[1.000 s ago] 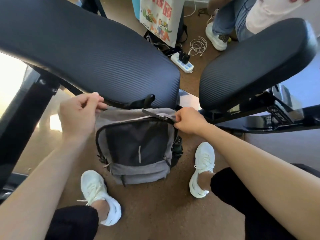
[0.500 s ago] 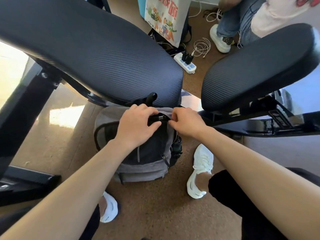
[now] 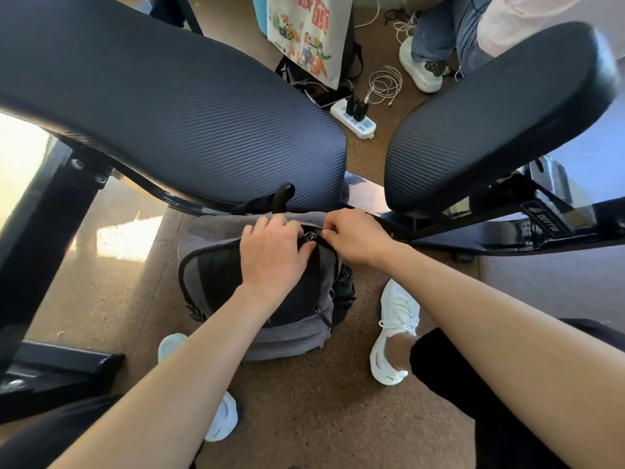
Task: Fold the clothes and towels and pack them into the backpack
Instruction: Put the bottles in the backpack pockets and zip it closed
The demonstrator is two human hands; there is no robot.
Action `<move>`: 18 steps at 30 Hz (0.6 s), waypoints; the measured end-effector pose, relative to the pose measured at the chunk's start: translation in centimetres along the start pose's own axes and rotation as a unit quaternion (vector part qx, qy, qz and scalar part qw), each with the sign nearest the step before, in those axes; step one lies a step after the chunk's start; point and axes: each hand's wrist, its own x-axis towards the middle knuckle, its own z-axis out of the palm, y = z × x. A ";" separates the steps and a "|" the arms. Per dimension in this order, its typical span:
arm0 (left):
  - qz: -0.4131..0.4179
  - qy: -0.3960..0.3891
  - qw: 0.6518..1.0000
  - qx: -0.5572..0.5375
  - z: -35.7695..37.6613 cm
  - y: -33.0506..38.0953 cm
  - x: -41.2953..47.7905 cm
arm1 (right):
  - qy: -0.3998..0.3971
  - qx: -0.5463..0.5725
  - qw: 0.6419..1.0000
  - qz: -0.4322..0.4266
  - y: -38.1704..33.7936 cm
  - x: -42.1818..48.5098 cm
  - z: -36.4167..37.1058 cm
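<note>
backpack [image 3: 291, 333]: grey and black, upright on the floor right under both your grips, its top tucked beneath the ribbed black pad [image 3: 189, 123].
left grip: your left hand [image 3: 274, 255] lies over the backpack's top front, fingers curled and clamped on the fabric just left of a metal clasp [image 3: 309, 236].
right grip: your right hand [image 3: 355, 238] is pinched together on the top edge just right of that clasp; you cannot tell what sits between the fingertips.
carry handle [image 3: 282, 198]: black loop just beyond your left grip.
white shoe [image 3: 394, 333]: below your right grip, beside the backpack.
power strip [image 3: 353, 118]: well beyond both grips.
</note>
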 end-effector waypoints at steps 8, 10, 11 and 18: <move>-0.073 -0.125 0.981 -0.127 0.2 -0.6 0.2 | 0.007 -0.006 1.000 -0.016 0.2 -0.6 0.1; -0.068 -0.145 0.980 -0.119 0.0 -0.6 -0.1 | 0.007 -0.012 1.000 -0.022 0.0 -0.7 0.2; -0.070 -0.150 0.979 -0.116 0.0 -0.6 -0.3 | 0.006 -0.016 1.000 -0.026 -0.1 -0.7 0.2; -0.094 -0.067 0.984 -0.139 -1.4 -2.2 -0.5 | 0.020 -0.012 0.999 -0.037 -0.7 -1.0 0.3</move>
